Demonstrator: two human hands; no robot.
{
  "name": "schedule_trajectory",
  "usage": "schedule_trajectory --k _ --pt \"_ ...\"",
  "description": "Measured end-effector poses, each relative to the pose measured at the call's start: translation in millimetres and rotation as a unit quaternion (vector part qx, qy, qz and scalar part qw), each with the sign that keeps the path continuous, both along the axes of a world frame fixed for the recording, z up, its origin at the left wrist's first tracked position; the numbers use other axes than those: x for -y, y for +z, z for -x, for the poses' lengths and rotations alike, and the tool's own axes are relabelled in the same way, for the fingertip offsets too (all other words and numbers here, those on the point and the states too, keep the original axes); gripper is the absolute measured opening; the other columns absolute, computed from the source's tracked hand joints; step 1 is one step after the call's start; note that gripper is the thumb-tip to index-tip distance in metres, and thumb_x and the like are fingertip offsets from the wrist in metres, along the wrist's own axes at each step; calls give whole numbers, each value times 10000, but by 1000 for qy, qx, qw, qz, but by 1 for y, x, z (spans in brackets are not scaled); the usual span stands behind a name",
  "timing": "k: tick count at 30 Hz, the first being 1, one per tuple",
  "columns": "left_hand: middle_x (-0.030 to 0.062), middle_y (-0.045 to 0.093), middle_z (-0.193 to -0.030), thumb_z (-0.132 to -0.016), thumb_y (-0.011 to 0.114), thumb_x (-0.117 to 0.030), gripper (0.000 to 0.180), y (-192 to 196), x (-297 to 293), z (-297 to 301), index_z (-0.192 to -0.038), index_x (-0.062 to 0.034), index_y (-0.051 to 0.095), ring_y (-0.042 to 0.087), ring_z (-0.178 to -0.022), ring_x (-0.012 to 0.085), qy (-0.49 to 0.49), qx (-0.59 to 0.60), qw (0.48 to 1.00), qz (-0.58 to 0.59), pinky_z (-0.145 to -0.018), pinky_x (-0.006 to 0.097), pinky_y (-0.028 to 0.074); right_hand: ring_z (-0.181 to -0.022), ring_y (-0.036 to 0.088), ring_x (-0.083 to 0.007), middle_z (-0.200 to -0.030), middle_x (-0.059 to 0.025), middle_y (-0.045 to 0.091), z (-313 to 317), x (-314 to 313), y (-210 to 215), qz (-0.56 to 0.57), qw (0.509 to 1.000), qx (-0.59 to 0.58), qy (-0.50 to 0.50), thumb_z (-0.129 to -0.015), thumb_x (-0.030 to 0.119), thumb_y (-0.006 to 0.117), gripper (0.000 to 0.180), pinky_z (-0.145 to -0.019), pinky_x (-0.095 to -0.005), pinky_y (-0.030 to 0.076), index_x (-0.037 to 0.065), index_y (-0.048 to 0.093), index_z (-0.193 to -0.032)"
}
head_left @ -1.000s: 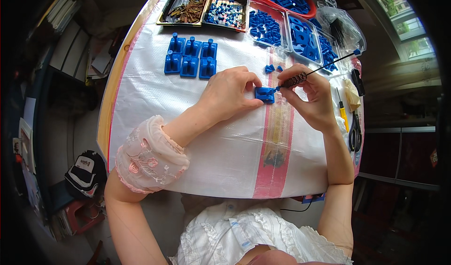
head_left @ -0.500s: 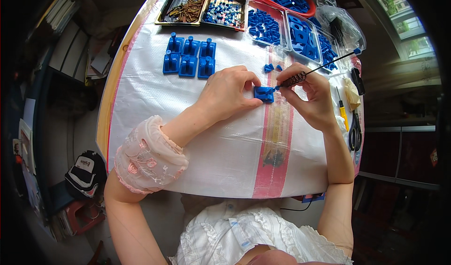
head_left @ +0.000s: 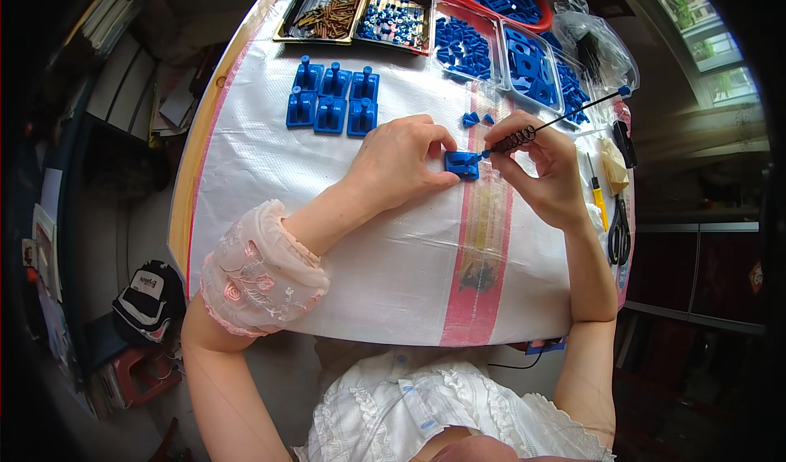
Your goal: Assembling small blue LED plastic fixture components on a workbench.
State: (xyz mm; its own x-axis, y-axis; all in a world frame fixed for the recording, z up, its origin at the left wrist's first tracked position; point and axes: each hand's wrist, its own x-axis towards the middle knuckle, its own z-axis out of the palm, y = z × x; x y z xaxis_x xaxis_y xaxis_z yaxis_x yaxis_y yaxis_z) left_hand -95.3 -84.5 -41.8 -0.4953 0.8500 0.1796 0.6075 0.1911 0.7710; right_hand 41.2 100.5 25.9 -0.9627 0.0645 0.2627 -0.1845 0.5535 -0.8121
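Block [head_left: 462,166]: small and blue, it lies on the white sheet [head_left: 385,274], over the left edge of a pink-striped band, held between a worker's two hands
Left hand [head_left: 401,159]: forefinger and thumb are clamped on the block's left end, the back of the hand turned upward
Right hand [head_left: 547,171]: fingers and thumb close on the coiled part of the rod, well clear of the other hand
Rod [head_left: 577,110]: dark and thin, it slants up to the right and ends in a blue knob [head_left: 625,91]; a small blue tip [head_left: 485,154] shows at its near end, at the block's right side, though whether it sits inside the block cannot be told
Cones [head_left: 470,120]: two blue pieces lie loose just beyond the block
Units [head_left: 330,118]: six, all blue, stand upright in two rows of three beyond the left wrist
Far side: brass-coloured screws [head_left: 332,18] fill part of a black tray [head_left: 315,42], near clear tubs [head_left: 532,103] of blue parts and a red basin [head_left: 547,15]
Right edge: a yellow-handled screwdriver [head_left: 599,201] and black scissors [head_left: 619,237] lie near the right forearm
Floor side: a black-and-white backpack [head_left: 150,302] sits left of the table [head_left: 183,208]
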Motion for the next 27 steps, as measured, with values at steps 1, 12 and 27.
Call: schedule_trajectory --k 1,12,27 --pt "68 719 -902 -816 897 -290 302 -1 0 0 -1018 -83 810 675 -820 191 0 0 1000 -5 -740 329 550 -981 724 -133 -1060 -65 725 0 0 0 -1 1000 0 2 -856 -130 690 259 -896 -281 581 -26 691 -1094" --pt "73 719 -896 -805 900 -279 305 1 0 0 -1021 -85 807 682 -825 201 -1 1 1000 -6 -747 335 552 -973 721 -141 -1076 -69 721 1 -2 0 -2 1000 -5 10 -864 -142 695 254 -888 -281 585 -20 691 -1087" --pt "83 695 -885 -790 889 -264 284 -2 2 -1 -983 -78 796 696 -817 241 12 22 999 -29 -748 378 552 -959 695 -142 -1045 -77 703 0 -2 1 -10 1000 7 8 -833 -197 689 298 -857 -273 547 -28 700 -1078"
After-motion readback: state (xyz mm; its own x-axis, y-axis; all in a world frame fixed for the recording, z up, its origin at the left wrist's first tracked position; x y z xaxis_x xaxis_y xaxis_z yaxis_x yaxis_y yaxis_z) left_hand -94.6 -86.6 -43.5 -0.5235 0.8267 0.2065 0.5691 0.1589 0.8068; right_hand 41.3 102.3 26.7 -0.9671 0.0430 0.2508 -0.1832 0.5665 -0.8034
